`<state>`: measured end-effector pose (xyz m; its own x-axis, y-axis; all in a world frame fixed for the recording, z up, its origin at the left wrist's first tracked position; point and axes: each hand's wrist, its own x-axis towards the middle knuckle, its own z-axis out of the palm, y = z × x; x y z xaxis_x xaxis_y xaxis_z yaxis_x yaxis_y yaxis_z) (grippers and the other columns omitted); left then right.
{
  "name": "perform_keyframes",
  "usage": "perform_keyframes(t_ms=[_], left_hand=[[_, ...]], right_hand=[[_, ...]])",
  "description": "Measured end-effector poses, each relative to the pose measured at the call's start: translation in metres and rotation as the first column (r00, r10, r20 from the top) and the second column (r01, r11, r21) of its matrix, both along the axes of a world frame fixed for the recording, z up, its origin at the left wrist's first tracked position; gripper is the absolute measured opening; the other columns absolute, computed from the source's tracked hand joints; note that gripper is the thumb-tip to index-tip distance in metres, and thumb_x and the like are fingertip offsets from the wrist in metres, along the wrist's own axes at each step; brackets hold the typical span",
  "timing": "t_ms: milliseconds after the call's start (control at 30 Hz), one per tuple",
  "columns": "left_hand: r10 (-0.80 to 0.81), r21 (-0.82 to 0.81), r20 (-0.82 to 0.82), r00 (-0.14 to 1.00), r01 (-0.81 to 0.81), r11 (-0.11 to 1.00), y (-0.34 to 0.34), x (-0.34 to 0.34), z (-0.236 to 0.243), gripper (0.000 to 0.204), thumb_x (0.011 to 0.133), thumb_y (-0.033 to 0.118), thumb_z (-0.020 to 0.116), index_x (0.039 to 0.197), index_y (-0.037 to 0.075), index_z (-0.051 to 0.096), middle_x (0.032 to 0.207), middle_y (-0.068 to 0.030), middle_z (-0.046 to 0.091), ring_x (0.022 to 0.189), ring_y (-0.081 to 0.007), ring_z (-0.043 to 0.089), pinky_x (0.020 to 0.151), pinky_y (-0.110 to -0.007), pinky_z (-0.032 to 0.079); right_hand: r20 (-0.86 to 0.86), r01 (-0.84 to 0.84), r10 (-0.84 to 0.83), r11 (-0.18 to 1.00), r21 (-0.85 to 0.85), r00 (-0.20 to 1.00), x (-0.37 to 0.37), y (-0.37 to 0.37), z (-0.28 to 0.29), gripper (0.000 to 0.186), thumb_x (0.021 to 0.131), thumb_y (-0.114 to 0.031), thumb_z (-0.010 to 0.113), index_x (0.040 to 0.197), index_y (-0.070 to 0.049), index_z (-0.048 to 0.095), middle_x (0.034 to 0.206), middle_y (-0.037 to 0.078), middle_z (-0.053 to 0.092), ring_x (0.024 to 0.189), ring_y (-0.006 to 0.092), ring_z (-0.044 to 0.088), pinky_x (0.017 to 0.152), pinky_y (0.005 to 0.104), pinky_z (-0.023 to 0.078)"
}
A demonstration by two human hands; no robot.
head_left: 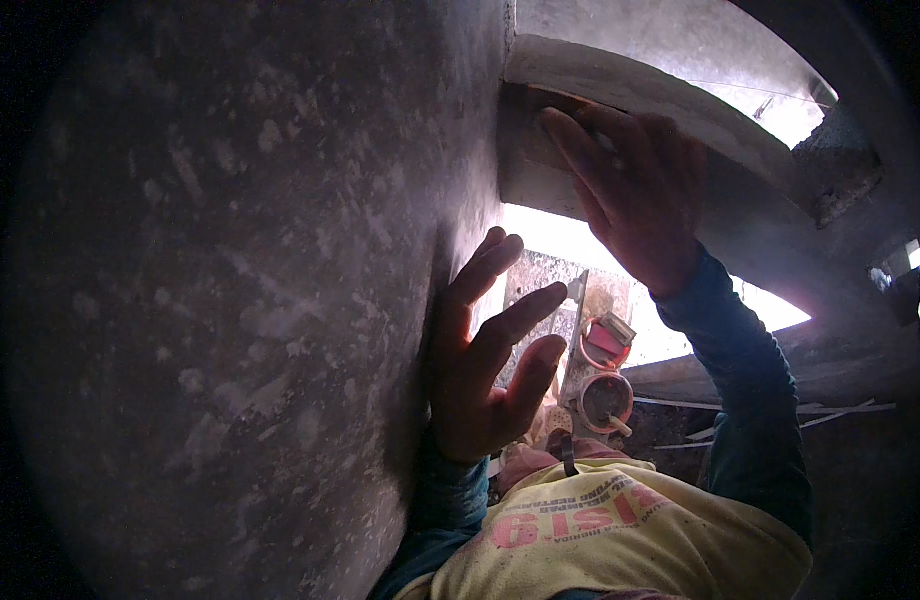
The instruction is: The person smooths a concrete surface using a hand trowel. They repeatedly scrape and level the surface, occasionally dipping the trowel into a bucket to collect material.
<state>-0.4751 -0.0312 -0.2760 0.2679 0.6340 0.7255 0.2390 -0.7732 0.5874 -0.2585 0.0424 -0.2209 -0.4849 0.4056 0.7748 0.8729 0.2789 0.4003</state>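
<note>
My left hand (490,365) is raised beside the mottled grey wall (230,300), its fingers spread and nothing seen in them. Higher up and to the right, my right hand (645,190) reaches to the edge of a curved grey beam (660,85). Its fingers stretch along the shadowed face of the beam and seem to touch it. Shadow hides part of the fingertips, and I make out no tool in them. A thin brownish edge shows just above these fingers.
Below, between my arms, stand a round bucket (592,412) and another bucket (587,352) with a pink item at its top. Several pale thin strips (845,410) lie at the lower right. Bright light comes through gaps around the beam. My yellow shirt (620,530) fills the lower edge.
</note>
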Motion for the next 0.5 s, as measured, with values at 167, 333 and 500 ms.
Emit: perform_keyframes(t_ms=[167,333,500], left_hand=[[-0.005,0.022,0.005,1.000,0.005,1.000,0.002,0.000,-0.001,0.038,0.100,0.028,0.065,0.132,0.009,0.067,0.151,-0.0226,0.050,0.143,-0.0408,0.047,0.116,-0.058,0.040],[0.015,0.024,-0.021,1.000,-0.015,1.000,0.001,-0.001,0.000,0.037,0.101,0.028,0.064,0.132,0.009,0.067,0.150,-0.0231,0.050,0.142,-0.0409,0.047,0.116,-0.058,0.041],[0.009,0.013,-0.010,1.000,-0.008,1.000,0.001,0.000,0.001,0.037,0.101,0.029,0.064,0.132,0.010,0.067,0.151,-0.0227,0.050,0.143,-0.0408,0.047,0.116,-0.058,0.041]], right_hand=[[0.011,0.008,-0.006,0.978,-0.211,1.000,-0.012,0.000,-0.009,0.050,0.080,-0.009,0.074,0.128,-0.018,0.064,0.116,0.001,0.064,0.098,0.0235,0.057,0.080,0.0431,0.040],[0.023,-0.006,0.011,0.978,-0.206,1.000,-0.009,-0.013,-0.008,0.051,0.080,-0.010,0.074,0.129,-0.019,0.064,0.117,0.001,0.064,0.095,0.0229,0.057,0.079,0.0431,0.040],[0.021,-0.022,0.023,1.000,-0.021,1.000,-0.004,-0.007,0.008,0.049,0.086,-0.011,0.071,0.133,-0.020,0.063,0.121,0.000,0.067,0.095,0.0227,0.058,0.078,0.0435,0.040]])
